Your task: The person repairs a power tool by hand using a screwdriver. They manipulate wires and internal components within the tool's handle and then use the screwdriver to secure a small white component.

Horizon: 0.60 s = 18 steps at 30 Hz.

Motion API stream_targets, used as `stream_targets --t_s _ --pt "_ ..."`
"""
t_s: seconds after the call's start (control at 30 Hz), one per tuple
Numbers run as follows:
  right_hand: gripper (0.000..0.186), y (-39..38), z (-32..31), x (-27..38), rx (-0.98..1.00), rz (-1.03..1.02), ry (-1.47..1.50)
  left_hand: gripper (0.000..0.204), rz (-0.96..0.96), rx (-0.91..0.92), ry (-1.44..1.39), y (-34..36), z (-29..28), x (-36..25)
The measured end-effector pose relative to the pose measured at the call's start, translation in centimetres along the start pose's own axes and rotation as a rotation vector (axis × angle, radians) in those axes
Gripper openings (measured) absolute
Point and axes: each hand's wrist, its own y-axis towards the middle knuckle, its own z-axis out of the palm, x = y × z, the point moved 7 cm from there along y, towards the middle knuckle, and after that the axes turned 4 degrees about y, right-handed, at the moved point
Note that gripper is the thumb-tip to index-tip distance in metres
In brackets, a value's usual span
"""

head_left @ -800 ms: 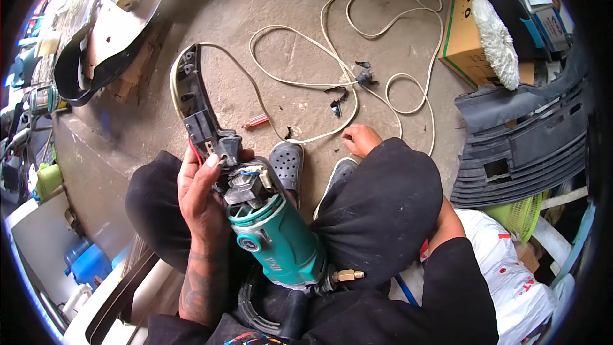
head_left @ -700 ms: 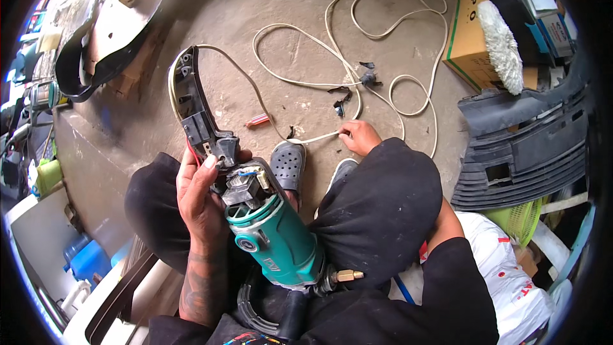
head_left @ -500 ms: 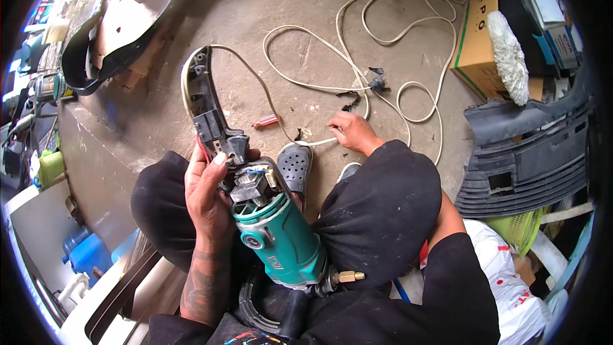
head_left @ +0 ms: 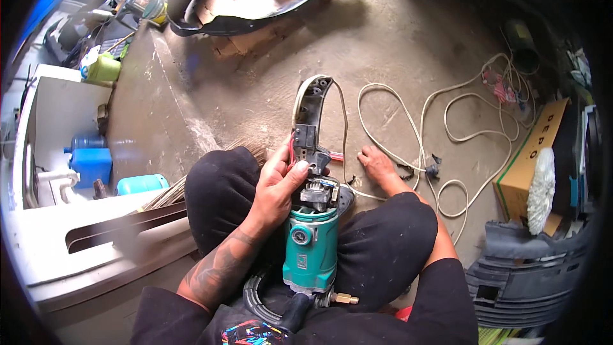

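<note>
A teal electric polisher (head_left: 311, 249) rests upright between my legs, its black loop handle (head_left: 258, 300) toward me. Its rear housing is opened, baring the motor end (head_left: 317, 195) and red wires. My left hand (head_left: 279, 182) is closed around the black rear handle half (head_left: 313, 105), thumb on the dark switch part (head_left: 317, 161). A pale power cord (head_left: 345, 121) loops over that handle's far end and runs down to the floor. My right hand (head_left: 378, 165) is low over the floor, fingers loosely apart, near a red screwdriver-like handle (head_left: 337, 156); the fingertips are partly hidden.
Long cord loops (head_left: 421, 121) lie on the floor to the right, with a dark plug (head_left: 432, 170). Beyond them stand a cardboard box (head_left: 527, 160) with a white fluffy pad (head_left: 541, 191) and a black grille panel (head_left: 530, 275). A large bumper-like part (head_left: 255, 25) lies far ahead.
My right hand has let go of the cord and moved left toward the red handle. My left hand still holds the polisher, which looks more upright. The whole view has swung left.
</note>
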Motion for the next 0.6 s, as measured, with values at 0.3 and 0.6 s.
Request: stream_targets --t_s 0.3,0.6 --pt "0.008 0.6 0.9 1.2 -0.111 -0.023 0.065 0.058 0.014 -0.029 0.045 -0.1 -0.5 0.8" --pt "0.008 -1.9 0.5 -0.8 -0.121 0.028 0.11 0.066 0.051 0.026 -0.035 0.3 1.0 0.5"
